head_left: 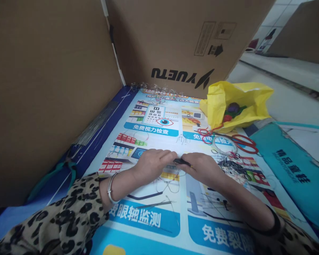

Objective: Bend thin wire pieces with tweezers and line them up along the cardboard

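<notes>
Over the printed sheet (149, 147), my two hands meet at the middle. My right hand (203, 168) is closed on a small black strip-like piece (183, 162), whose exact kind I cannot make out. At its other end, the fingers of my left hand (154, 164) are pinched together. Whether a fine wire runs between the hands is too small to tell. Thin wires (155, 204) lie on the sheet below my left hand. Close to my right hand is a tangle of wire and black bits (232, 166).
Cardboard panels (175, 42) wall off the back and left. On the right are a yellow bag (239, 106) with coloured balls, red-handled scissors (246, 143), a clear ring-shaped roll (224, 146) and a teal box (289, 170). Straight wires (94, 125) and green-handled pliers (69, 166) lie left.
</notes>
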The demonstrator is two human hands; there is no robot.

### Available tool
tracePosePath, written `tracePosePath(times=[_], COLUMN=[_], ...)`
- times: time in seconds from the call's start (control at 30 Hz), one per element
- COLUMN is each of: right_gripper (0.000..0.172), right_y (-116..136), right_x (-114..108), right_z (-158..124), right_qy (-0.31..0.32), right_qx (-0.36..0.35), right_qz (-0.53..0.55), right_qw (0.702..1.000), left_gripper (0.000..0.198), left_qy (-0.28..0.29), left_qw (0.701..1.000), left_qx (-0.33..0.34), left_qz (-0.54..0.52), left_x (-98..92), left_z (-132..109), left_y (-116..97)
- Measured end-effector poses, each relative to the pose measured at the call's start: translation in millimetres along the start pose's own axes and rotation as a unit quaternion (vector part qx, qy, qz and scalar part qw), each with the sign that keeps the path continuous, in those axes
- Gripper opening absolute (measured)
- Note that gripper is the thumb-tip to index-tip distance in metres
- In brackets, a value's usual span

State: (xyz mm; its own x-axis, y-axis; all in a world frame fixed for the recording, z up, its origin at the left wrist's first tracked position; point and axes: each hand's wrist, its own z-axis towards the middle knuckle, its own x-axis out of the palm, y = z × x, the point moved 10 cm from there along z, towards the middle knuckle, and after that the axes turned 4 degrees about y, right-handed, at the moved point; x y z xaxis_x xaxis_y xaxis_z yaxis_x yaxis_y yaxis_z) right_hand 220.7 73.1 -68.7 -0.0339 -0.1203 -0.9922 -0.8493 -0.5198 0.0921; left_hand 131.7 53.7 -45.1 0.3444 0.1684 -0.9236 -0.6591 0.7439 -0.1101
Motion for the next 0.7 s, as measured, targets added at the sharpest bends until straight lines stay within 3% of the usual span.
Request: tracePosePath(times=[0.13,0.23,0.37,0.47,0.7], right_gripper=[0.037,0.039,0.039,0.039,0.042], right_y=[-4.4,-6.5,-7.8,-8.9,-9.0], right_x=[2.5,3.2,4.2,5.2,6.4], right_z=[0.1,0.6,1.0,0.6,0.5], right_qy=[0.011,0.014,0.014,0.01,-0.011], right_qx=[0.024,0.036,0.049,0.056,0.058], right_qz=[0.015,0.029,0.029,0.026,0.02], right_qw=[1.0,0.999,0.998,0.998,0.998], left_gripper=[0.022,0.023,0.01,0.004,0.014], left_qy=[-0.002,-0.006,0.003,0.015,0.059], left_qw=[0.988,0.952,0.912,0.905,0.896], left_qx=[-0.12,-0.183,-0.214,-0.221,-0.224], left_qz=[-0.096,-0.245,-0.351,-0.365,-0.378], left_x=[2.5,5.8,11.6,15.4,25.3], left_z=[0.6,0.1,-1.3,-1.9,0.2], left_y=[23.7,36.4,42.7,43.6,40.3])
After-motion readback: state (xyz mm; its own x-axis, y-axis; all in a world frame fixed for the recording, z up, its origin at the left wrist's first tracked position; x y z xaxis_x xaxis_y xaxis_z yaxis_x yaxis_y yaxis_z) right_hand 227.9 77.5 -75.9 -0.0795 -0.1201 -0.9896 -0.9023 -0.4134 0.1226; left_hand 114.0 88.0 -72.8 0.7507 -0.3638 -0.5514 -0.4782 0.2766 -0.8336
